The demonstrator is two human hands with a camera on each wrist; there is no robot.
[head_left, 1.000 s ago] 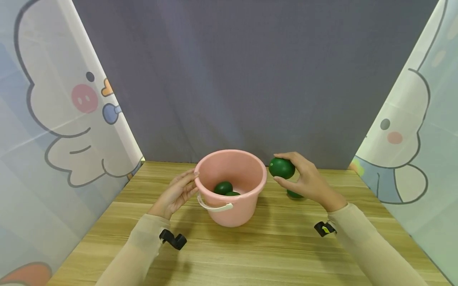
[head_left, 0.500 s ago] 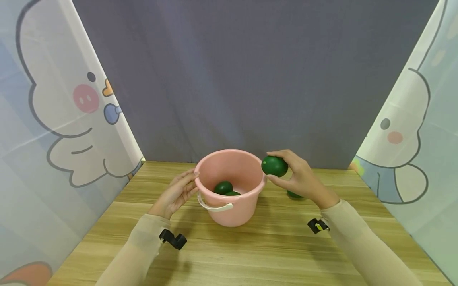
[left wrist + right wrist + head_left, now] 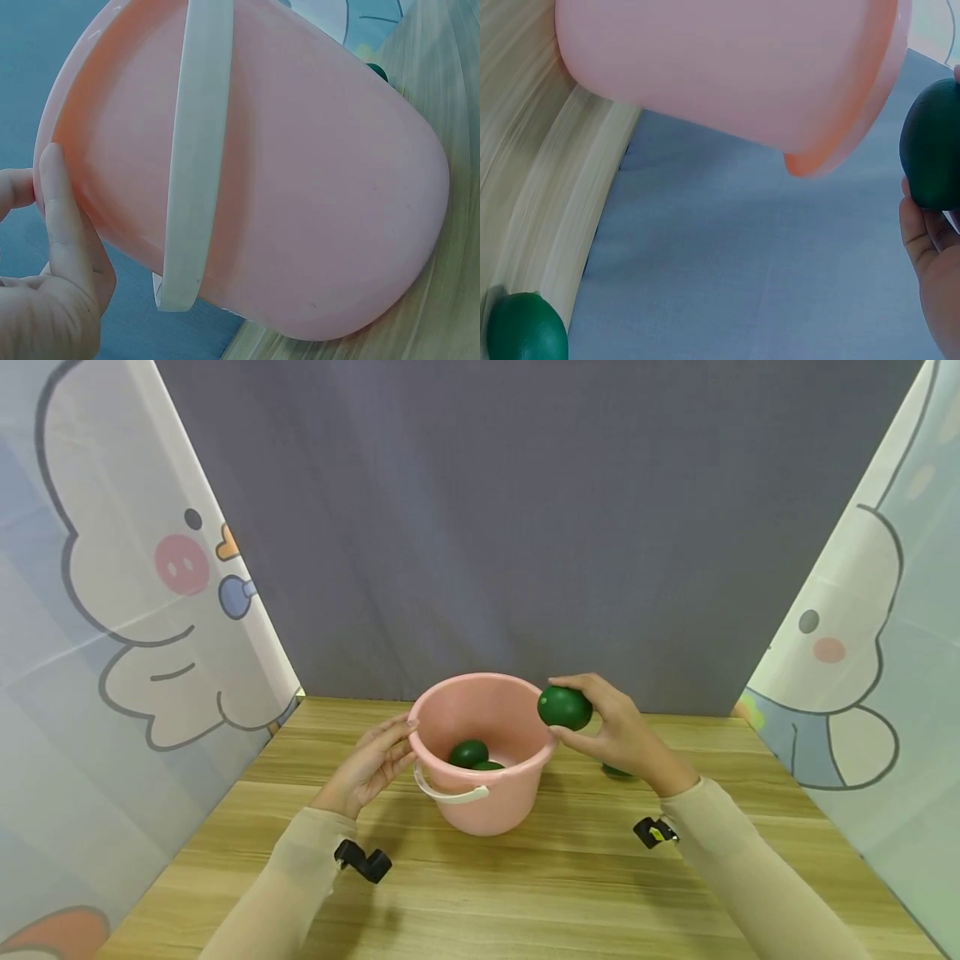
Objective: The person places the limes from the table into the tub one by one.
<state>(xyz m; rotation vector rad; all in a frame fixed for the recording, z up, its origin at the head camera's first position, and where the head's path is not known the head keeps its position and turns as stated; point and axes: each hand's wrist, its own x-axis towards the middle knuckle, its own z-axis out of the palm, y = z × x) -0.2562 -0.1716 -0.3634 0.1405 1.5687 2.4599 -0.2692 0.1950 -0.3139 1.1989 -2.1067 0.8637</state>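
Note:
A pink bucket (image 3: 491, 806) with a white handle (image 3: 450, 795) stands upright on the table. Inside it lie two dark green limes, one plainly visible (image 3: 468, 753) and one mostly hidden by the front rim. My left hand (image 3: 372, 764) holds the bucket's left rim, one finger along the outside beneath the lip in the left wrist view. Over the right rim, my right hand (image 3: 618, 732) grips another lime (image 3: 566, 707) between thumb and fingers, its pale stem spot facing left. Behind the right wrist, a further lime (image 3: 617, 771) rests on the table, seen also low in the right wrist view.
The wooden table (image 3: 480, 902) ends at a dark grey curtain (image 3: 480, 527) behind the bucket. Printed cartoon cloths hang at the left (image 3: 135, 710) and right (image 3: 840, 710). A black camera mount sits on each wrist.
My right hand has moved left with the lime, from beside the bucket to over its right rim. The left hand and the bucket have stayed in place.

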